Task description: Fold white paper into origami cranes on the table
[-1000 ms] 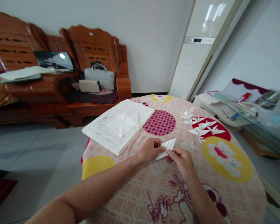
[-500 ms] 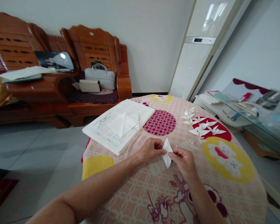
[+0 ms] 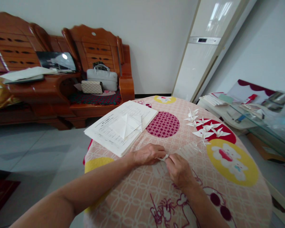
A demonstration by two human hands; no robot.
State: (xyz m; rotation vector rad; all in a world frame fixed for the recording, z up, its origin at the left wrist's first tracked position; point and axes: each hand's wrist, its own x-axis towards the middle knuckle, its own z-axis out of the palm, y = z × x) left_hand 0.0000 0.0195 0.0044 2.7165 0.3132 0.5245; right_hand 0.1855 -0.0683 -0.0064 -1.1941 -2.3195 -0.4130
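A small piece of folded white paper (image 3: 164,158) is pinched between my two hands over the patterned tablecloth, mostly covered by fingers. My left hand (image 3: 149,154) grips its left side with curled fingers. On the right side, my right hand (image 3: 179,167) is closed around the paper. To the right lie several white paper cranes (image 3: 205,129), grouped partly on a red circle of the cloth. Left of my hands, a larger folded white sheet (image 3: 125,125) rests on a stack of printed papers (image 3: 106,138).
The round table's cloth (image 3: 137,196) fills the foreground. A glass-topped side table (image 3: 270,129) with clutter stands close on the right. Behind are wooden chairs (image 3: 95,47) holding bags (image 3: 102,79), and a tall white cabinet-like unit (image 3: 197,57) with a display panel.
The folded paper showed as an upright diamond before; now only a narrow strip of it shows. My fingers have curled over it, and both hands have turned.
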